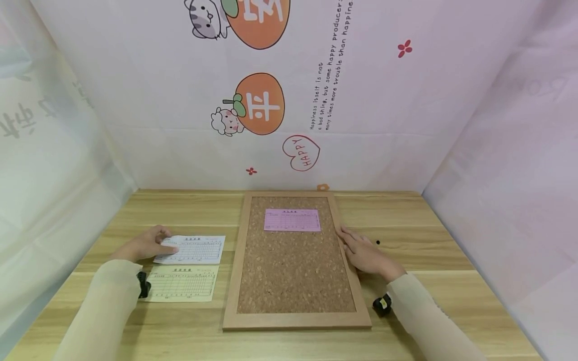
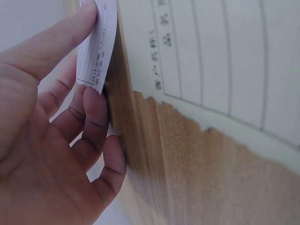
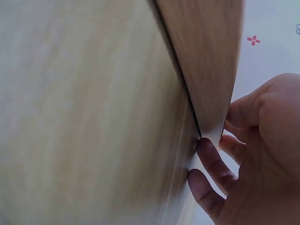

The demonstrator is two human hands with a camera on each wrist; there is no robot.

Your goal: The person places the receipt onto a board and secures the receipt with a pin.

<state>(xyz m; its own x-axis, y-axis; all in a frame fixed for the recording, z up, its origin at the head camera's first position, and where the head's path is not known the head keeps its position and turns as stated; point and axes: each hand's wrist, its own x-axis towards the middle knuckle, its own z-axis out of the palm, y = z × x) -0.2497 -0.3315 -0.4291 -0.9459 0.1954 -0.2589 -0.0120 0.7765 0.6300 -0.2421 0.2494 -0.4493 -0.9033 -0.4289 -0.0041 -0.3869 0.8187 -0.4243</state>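
My left hand [image 1: 146, 244] pinches the left edge of a white printed form slip [image 1: 198, 250], thumb on top and fingers underneath. In the left wrist view that edge of the white slip [image 2: 101, 51] bends up off the table. Just below it lies a pale yellow form slip [image 1: 185, 286] with a ragged edge. A cork board [image 1: 293, 271] in a wooden frame lies flat at the middle, bearing a pink form slip [image 1: 292, 220] near its far end. My right hand [image 1: 367, 254] rests against the right side of the frame [image 3: 206, 61], fingertips touching it.
A small black dot-like object [image 1: 378, 242] lies on the wooden table [image 1: 420, 301] right of the board. Printed white cloth [image 1: 370, 140] hangs at the back and both sides. Black devices sit at both wrists.
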